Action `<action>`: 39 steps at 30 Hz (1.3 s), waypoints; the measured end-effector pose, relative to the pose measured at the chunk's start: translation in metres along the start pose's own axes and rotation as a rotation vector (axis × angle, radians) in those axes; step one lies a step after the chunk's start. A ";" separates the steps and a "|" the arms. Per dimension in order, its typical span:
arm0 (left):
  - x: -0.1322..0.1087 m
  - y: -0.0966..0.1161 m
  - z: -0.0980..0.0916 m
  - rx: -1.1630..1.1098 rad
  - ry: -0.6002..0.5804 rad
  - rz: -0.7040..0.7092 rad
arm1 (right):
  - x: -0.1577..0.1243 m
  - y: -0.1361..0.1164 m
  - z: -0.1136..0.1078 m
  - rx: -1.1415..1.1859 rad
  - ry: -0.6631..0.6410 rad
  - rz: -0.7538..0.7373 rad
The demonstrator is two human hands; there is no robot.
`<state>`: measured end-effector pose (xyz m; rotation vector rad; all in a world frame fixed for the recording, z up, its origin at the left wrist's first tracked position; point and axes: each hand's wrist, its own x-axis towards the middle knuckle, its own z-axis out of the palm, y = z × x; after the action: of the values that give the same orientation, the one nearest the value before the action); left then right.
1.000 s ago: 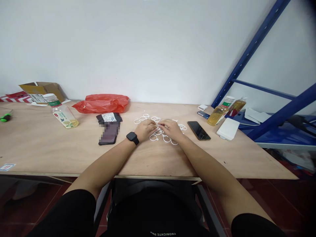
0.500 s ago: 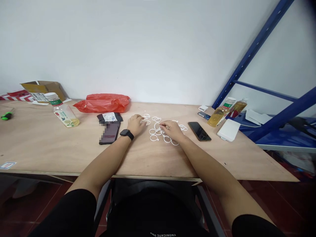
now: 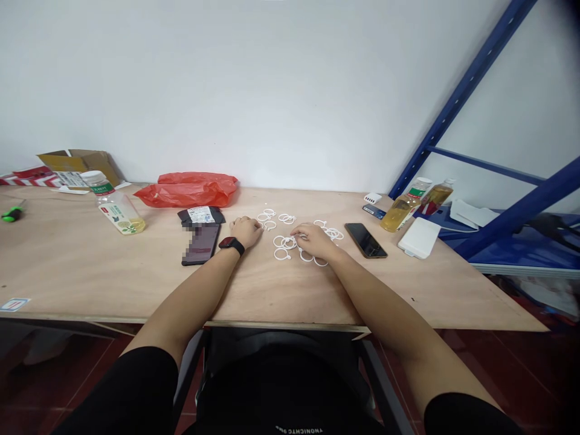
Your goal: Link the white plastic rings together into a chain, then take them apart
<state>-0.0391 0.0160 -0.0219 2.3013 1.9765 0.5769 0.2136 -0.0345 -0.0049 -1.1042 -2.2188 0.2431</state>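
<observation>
Drawn back leftward since a second ago, the left hand [image 3: 247,231] is curled beside the white rings [image 3: 281,254], which are scattered mid-table [image 3: 272,290]. The right hand [image 3: 312,238] is laid on them. Whether either hand pinches a ring cannot be told. Rings are best lifted singly. Room is bounded by a pouch [image 3: 202,241] and a phone [image 3: 365,240].

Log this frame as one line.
left hand: curled on table, beside white rings | right hand: on the rings | grip: unclear | nearby: phone, red bag

White rings [image 3: 282,244], red bag [image 3: 188,190], blue rack [image 3: 516,214], black phone [image 3: 365,240].
</observation>
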 end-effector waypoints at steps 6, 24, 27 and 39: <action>-0.001 0.007 -0.002 -0.319 0.270 0.270 | 0.000 -0.002 0.001 0.030 0.096 -0.020; -0.027 0.044 -0.005 -0.470 0.298 0.890 | 0.000 -0.016 0.001 0.277 0.210 0.084; -0.029 0.047 -0.006 -0.463 0.306 0.781 | -0.001 -0.020 0.000 0.245 0.183 0.066; -0.027 0.047 -0.005 -0.594 0.195 0.765 | -0.002 -0.017 -0.001 0.194 0.201 0.037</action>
<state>0.0006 -0.0196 -0.0103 2.5484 0.7039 1.2553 0.2036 -0.0470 0.0024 -1.0173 -1.9545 0.3398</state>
